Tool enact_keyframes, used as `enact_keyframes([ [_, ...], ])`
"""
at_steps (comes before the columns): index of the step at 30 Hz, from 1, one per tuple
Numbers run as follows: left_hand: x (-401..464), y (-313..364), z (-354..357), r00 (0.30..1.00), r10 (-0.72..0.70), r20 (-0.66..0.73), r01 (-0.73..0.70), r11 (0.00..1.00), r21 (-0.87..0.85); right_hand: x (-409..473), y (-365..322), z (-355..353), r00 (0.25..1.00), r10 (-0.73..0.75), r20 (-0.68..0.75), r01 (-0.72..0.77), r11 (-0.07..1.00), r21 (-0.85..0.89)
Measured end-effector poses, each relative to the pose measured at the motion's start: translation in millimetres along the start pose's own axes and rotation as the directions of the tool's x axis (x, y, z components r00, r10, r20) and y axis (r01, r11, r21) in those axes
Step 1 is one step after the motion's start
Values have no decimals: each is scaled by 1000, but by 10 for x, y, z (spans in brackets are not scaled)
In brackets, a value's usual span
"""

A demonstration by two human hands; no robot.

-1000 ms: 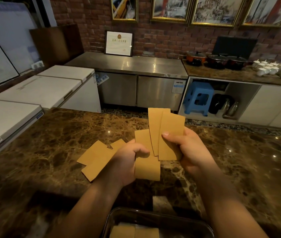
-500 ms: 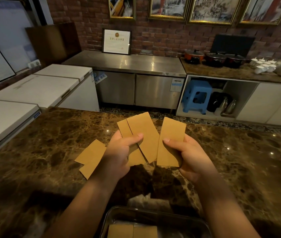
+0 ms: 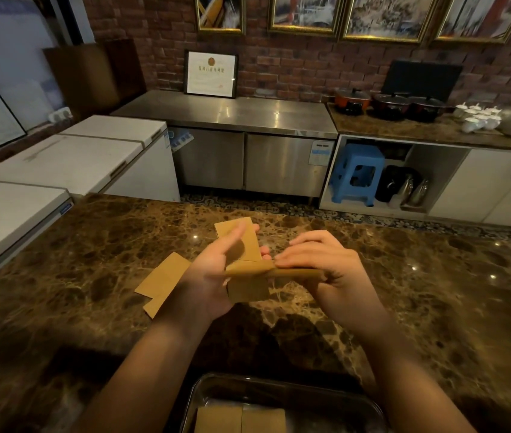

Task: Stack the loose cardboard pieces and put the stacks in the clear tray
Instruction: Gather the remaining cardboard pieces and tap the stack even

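Cardboard pieces (image 3: 241,245) pinched in left hand (image 3: 207,276) fingers, another flat piece (image 3: 279,271) gripped by curled right hand (image 3: 326,267) fingers

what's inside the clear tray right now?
Inside the clear rectangular plastic tray, two tan cardboard stacks sit side by side. Their near ends fall outside the picture, so stack height and piece count cannot be judged.

Dark red brick wall (image 3: 295,67) behind, gold-framed pictures (image 3: 382,17) along top. Steel counter cabinet (image 3: 241,145) against it, framed certificate (image 3: 211,74) leaning on top. White chest freezers (image 3: 70,157) at left. Blue stool (image 3: 357,173) in open white cupboard. Brown marble surface (image 3: 92,260) in foreground, dim light.
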State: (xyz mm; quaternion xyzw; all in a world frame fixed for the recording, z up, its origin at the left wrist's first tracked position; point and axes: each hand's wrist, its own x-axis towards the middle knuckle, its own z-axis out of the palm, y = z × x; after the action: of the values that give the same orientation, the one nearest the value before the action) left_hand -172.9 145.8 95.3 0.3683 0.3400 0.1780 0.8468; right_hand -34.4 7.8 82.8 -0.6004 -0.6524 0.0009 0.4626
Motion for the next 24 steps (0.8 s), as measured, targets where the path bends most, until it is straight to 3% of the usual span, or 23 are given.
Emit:
enact_keyframes([
  [7, -9, -21, -94, 996, 77, 38, -81, 991, 105, -51, 102, 66, 998, -39, 39, 45, 985, -165],
  [12, 38, 6, -118, 980, 192, -52, -187, 979, 81, -80, 128, -6, 984, -28, 178, 65, 976, -207],
  [14, 76, 29, -150, 973, 218, -71, -214, 975, 63, -98, 128, -88, 979, 133, 157, -133, 991, -8],
  [17, 86, 47, -205, 963, 257, -85, -254, 966, 48, -71, 96, -296, 875, 422, 238, -484, 766, 423],
  [19, 68, 37, -201, 967, 251, -33, -246, 962, 122, -24, 96, -317, 807, 498, 318, -591, 672, 447],
  [24, -21, -5, -32, 984, 163, 66, -175, 937, 303, 189, 30, -134, 741, 563, 366, -667, 680, 305],
])
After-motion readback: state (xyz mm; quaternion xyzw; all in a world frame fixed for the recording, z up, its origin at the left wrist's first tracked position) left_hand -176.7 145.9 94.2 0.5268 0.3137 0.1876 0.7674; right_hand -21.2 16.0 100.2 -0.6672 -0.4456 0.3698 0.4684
